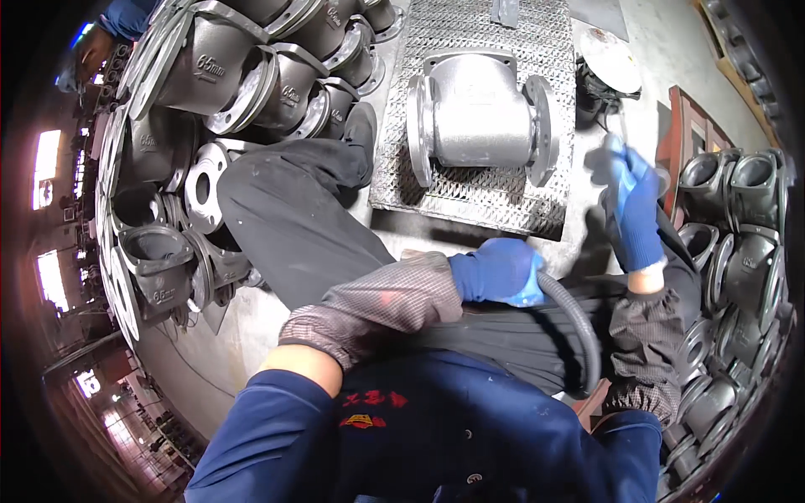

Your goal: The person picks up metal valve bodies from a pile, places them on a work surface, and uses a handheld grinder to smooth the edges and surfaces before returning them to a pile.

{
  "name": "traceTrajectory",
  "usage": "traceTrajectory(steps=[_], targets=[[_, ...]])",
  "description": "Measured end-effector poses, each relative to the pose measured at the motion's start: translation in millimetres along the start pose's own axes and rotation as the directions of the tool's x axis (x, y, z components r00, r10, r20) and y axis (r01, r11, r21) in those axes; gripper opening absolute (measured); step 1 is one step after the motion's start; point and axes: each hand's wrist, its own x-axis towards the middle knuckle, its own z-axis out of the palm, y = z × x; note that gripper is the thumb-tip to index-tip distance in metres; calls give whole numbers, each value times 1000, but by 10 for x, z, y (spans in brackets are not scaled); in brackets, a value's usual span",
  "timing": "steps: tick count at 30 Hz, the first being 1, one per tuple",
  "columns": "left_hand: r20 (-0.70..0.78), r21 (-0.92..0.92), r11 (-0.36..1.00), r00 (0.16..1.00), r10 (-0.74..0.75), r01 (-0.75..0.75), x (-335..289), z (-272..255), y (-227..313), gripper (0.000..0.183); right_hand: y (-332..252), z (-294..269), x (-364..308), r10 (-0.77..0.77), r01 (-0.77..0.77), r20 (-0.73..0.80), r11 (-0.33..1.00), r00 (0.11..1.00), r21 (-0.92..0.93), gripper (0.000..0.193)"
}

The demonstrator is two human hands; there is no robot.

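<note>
My left hand [503, 270], in a blue glove with a lighter blue palm, is closed around the end of a dark grey flexible hose [579, 323] above my lap. The hose curves down past my right thigh. My right hand [635, 201], gloved alike, is raised to the right of the metal stand, its fingers stretched upward and slightly blurred; I see nothing held in it. In front of me a silver-grey flanged valve body [482, 113] lies on a patterned metal stand [495, 201]. Neither hand touches the valve body.
Stacked grey flanged castings [210, 63] rise at the left, close to my leg. More castings [742, 260] stand at the right. Beyond my right hand are a round white disc [610, 60] on a dark object and a reddish-brown frame [692, 126]. Another person's arm shows at the upper left.
</note>
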Motion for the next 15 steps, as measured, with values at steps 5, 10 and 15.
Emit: traceTrajectory(steps=[5,10,15], targets=[[242,275,960,962,-128,59,-173,-795,1005,27,158,5,-331,85,93,572,957,816,-276,37],[172,368,925,985,29,-92,-201,-643,1350,23,222,414,-366,119,43,879,987,462,-156,44],[225,347,924,970,86,-163,-186,-591,1415,24,555,587,-459,-182,-80,936,973,301,215,28]])
